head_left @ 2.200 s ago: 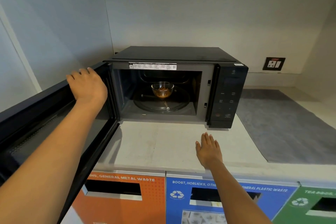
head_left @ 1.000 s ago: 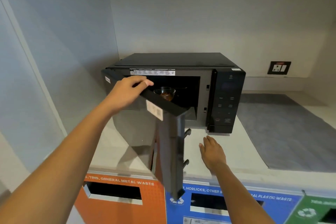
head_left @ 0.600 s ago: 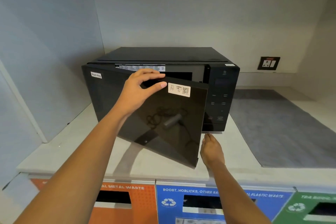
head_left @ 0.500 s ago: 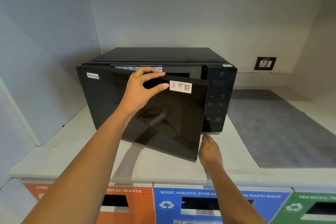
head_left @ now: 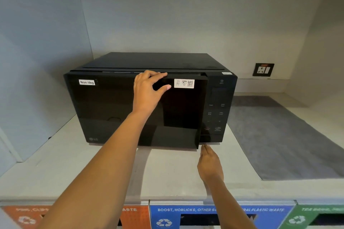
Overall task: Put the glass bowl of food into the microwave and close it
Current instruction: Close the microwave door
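A black microwave (head_left: 219, 109) stands on a pale counter (head_left: 74, 163). Its dark glass door (head_left: 111, 109) is almost against the body, with a narrow gap left at its right edge. My left hand (head_left: 147, 91) holds the door's top edge, fingers over the top and thumb on the front glass. My right hand (head_left: 209, 163) lies flat on the counter just below the door's lower right corner, fingers together. The glass bowl of food is hidden behind the door.
A grey mat (head_left: 283, 135) covers the counter to the right of the microwave. A wall socket (head_left: 263, 69) sits behind it. Orange (head_left: 22, 217), blue (head_left: 195, 215) and green (head_left: 316, 215) waste-bin fronts run below the counter edge. A wall stands close on the left.
My left hand has swung the door from wide open to nearly shut, hiding the bowl on the turntable. My right hand has stayed on the counter.
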